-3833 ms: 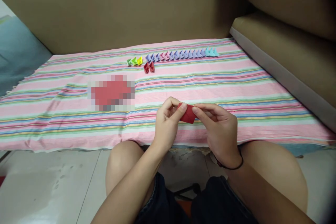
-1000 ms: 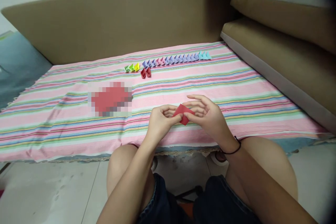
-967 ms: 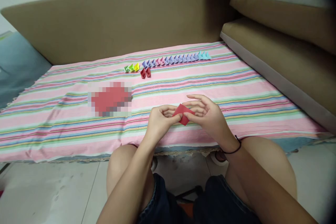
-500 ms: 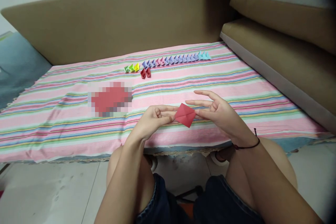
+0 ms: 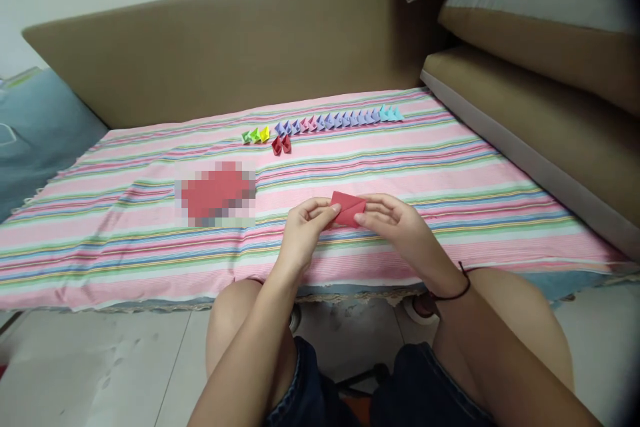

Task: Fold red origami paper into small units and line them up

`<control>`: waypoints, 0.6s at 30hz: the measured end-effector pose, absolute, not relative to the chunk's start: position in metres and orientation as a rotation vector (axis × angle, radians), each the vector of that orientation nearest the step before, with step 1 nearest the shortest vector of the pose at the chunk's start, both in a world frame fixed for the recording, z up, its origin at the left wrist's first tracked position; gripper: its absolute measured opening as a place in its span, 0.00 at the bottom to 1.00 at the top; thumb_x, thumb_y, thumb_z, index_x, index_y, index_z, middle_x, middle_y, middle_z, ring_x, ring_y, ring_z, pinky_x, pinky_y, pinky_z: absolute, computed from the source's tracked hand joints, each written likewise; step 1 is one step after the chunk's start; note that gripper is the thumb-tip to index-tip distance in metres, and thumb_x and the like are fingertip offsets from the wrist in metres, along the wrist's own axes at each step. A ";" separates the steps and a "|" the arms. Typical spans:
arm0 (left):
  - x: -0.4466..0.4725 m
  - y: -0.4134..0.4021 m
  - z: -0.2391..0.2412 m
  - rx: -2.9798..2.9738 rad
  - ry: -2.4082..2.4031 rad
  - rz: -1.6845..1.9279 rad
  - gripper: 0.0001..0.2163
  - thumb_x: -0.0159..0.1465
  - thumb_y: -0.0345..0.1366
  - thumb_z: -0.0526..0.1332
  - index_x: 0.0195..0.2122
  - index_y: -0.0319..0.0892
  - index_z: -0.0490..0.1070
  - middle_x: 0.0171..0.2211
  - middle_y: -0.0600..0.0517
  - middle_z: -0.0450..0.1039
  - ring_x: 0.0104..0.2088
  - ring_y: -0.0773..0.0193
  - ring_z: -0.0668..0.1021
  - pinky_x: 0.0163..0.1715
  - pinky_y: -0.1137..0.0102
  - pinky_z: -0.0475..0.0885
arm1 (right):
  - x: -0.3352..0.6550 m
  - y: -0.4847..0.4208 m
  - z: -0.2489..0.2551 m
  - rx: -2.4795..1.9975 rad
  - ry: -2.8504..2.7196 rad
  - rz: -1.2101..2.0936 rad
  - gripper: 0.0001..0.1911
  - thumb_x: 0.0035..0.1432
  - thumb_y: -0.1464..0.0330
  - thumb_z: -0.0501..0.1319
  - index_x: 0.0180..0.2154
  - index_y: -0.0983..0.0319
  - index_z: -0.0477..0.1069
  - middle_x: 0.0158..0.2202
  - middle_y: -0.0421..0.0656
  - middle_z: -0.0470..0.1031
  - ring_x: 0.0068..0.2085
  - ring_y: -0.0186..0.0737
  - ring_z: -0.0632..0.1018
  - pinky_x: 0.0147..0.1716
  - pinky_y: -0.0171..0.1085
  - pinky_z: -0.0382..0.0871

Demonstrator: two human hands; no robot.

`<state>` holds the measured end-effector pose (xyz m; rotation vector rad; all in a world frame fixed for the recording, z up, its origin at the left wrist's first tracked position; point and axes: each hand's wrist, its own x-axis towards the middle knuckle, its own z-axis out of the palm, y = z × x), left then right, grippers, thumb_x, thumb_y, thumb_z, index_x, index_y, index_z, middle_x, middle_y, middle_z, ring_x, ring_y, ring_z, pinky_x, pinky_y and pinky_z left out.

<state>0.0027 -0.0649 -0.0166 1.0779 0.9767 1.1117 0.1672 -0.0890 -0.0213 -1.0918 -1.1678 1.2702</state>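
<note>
A small red piece of folded paper (image 5: 350, 208) is held between my two hands above the front part of the striped cloth. A diagonal crease or flap edge runs across its face. My left hand (image 5: 311, 221) pinches its left side, thumb on top and fingers behind. From the right, my right hand (image 5: 389, 217) grips the other side the same way, its thumb near the lower right corner. Farther back stand two dark red folded paper pieces (image 5: 281, 145), side by side. Behind them runs a long row of purple, pink and blue folded paper pieces (image 5: 340, 121).
Three green and yellow folded pieces (image 5: 256, 135) sit left of the row. A pixelated red patch (image 5: 215, 193) lies on the striped cloth (image 5: 150, 240). The brown backrest (image 5: 240, 53) rises behind, with stacked cushions (image 5: 530, 107) at right and a blue cushion (image 5: 47, 120) at left.
The red paper has turned from a diamond position to a flatter, squarer one. My right hand's raised fingers have come down behind the paper, and both thumbs now press on its face.
</note>
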 end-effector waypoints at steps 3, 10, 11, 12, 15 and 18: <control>0.004 -0.065 -0.016 1.057 0.966 1.116 0.10 0.52 0.40 0.68 0.32 0.40 0.75 0.29 0.52 0.77 0.30 0.67 0.76 0.35 0.72 0.70 | 0.159 -0.090 -0.028 -1.092 -1.155 1.139 0.12 0.48 0.62 0.67 0.34 0.61 0.73 0.34 0.44 0.80 0.38 0.43 0.80 0.40 0.41 0.76; 0.004 -0.063 -0.021 1.171 1.082 1.290 0.11 0.52 0.38 0.68 0.35 0.40 0.73 0.30 0.53 0.74 0.32 0.69 0.75 0.36 0.74 0.69 | 0.152 -0.098 -0.025 -1.159 -1.375 0.736 0.04 0.55 0.67 0.62 0.33 0.59 0.74 0.33 0.42 0.77 0.33 0.39 0.78 0.33 0.37 0.74; 0.005 -0.063 -0.021 1.143 1.064 1.291 0.12 0.52 0.38 0.68 0.36 0.40 0.72 0.29 0.54 0.74 0.31 0.69 0.75 0.35 0.74 0.69 | 0.152 -0.099 -0.025 -1.165 -1.464 0.589 0.05 0.56 0.69 0.60 0.34 0.58 0.75 0.33 0.42 0.76 0.34 0.39 0.78 0.33 0.37 0.73; 0.005 -0.064 -0.020 1.102 1.035 1.274 0.12 0.52 0.38 0.68 0.35 0.40 0.72 0.28 0.54 0.74 0.30 0.69 0.75 0.34 0.74 0.70 | 0.151 -0.100 -0.025 -1.167 -1.553 0.432 0.08 0.57 0.71 0.58 0.36 0.58 0.75 0.34 0.42 0.75 0.34 0.38 0.77 0.34 0.38 0.73; 0.007 -0.067 -0.016 1.003 0.949 1.195 0.11 0.55 0.41 0.65 0.35 0.40 0.73 0.31 0.52 0.76 0.31 0.67 0.76 0.33 0.73 0.72 | 0.151 -0.101 -0.029 -1.158 -1.778 0.051 0.14 0.58 0.75 0.55 0.42 0.57 0.75 0.36 0.45 0.75 0.38 0.41 0.75 0.36 0.40 0.71; 0.007 -0.068 -0.014 1.026 0.928 1.153 0.12 0.54 0.40 0.66 0.37 0.40 0.75 0.30 0.52 0.77 0.30 0.67 0.77 0.33 0.72 0.72 | 0.152 -0.101 -0.031 -1.126 -1.904 -0.104 0.15 0.58 0.76 0.55 0.43 0.57 0.74 0.38 0.45 0.76 0.41 0.43 0.73 0.39 0.42 0.71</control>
